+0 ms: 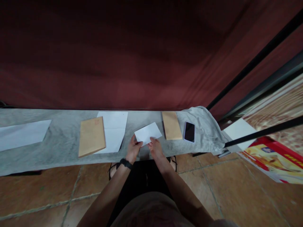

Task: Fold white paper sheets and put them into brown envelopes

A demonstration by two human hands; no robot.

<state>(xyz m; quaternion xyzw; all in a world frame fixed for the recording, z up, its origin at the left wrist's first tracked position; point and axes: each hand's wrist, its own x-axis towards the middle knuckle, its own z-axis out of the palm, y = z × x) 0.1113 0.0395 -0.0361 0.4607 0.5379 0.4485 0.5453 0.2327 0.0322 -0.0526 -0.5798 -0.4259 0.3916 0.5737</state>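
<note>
Between my two hands is a small white piece of paper (148, 132), apparently folded, tilted a little over the grey cloth. My left hand (133, 147), with a dark band on the wrist, grips its lower left corner between thumb and fingers. At the lower edge, my right hand (155, 146) pinches it, the thumb on top. Left of the hands, a brown envelope (92, 137) partly covers a larger creased white sheet (115, 129). Another brown envelope (172, 126) lies just to the right of the held paper.
A phone (189, 131) lies right of the envelopes on the cloth-covered bench (63, 135). A long white sheet (21, 135) is at the far left. Behind stands a dark red curtain (118, 63). Black poles (258, 135) and a red-yellow box (274, 157) are at right.
</note>
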